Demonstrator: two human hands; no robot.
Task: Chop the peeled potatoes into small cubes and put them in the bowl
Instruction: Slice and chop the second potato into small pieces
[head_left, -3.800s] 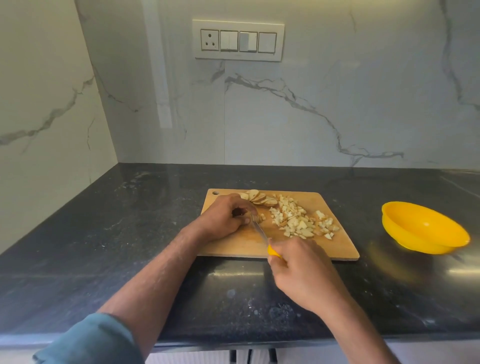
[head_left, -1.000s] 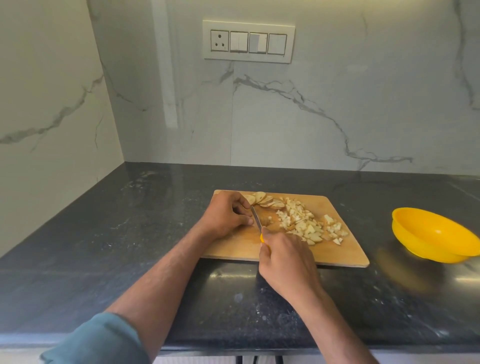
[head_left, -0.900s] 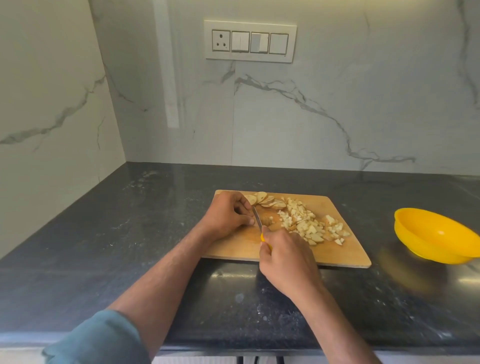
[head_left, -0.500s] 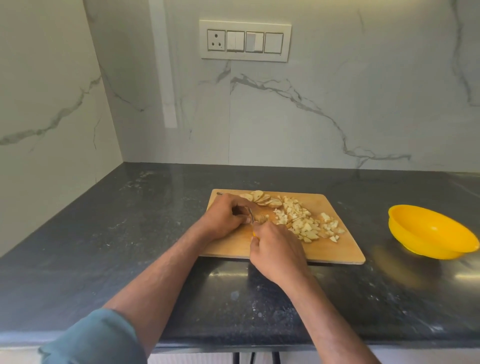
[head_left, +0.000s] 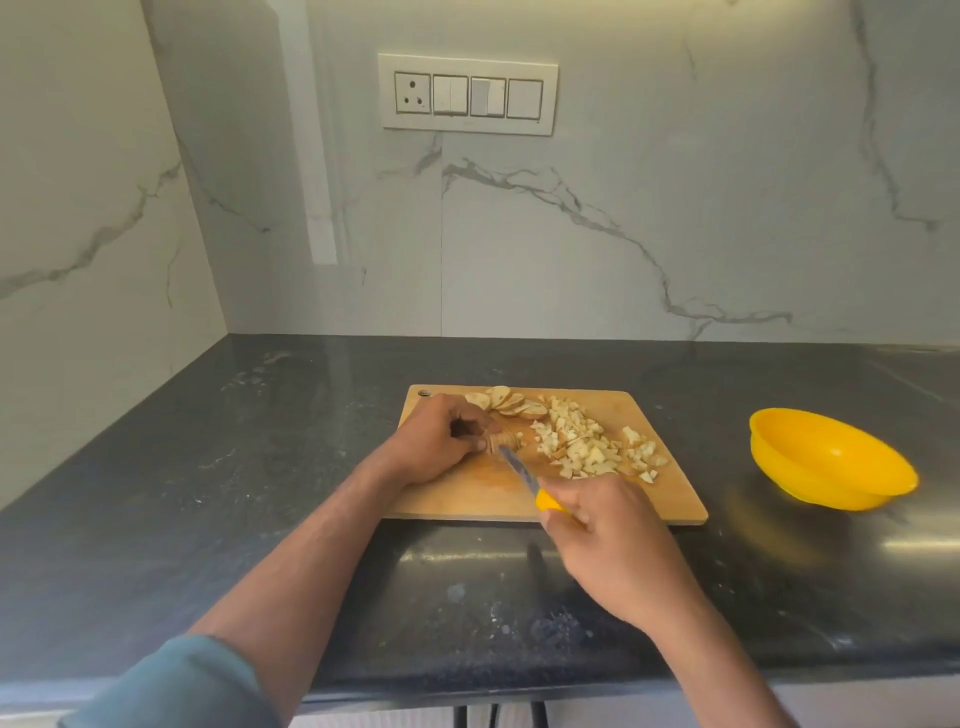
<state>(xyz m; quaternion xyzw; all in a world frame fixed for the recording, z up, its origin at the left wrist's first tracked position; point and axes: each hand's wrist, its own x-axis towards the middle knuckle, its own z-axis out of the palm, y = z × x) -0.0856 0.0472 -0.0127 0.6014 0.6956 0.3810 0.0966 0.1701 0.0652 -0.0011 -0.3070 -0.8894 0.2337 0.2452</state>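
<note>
Wooden board (head_left: 660, 470) — your left hand (head_left: 434, 447) is pinching potato slices (head_left: 501, 440), your right hand (head_left: 605, 540) gripping the knife (head_left: 519, 467).

Wood cutting board (head_left: 457, 499), matt w/ pale worn patch. Bowl (head_left: 831, 467) glossy yellow plastic; counter (head_left: 208, 519) polished dark stone, wall (head_left: 675, 208) smooth veined marble.

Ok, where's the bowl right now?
The yellow bowl sits on the dark countertop, right of the cutting board and apart from it, beyond the right hand.
</note>
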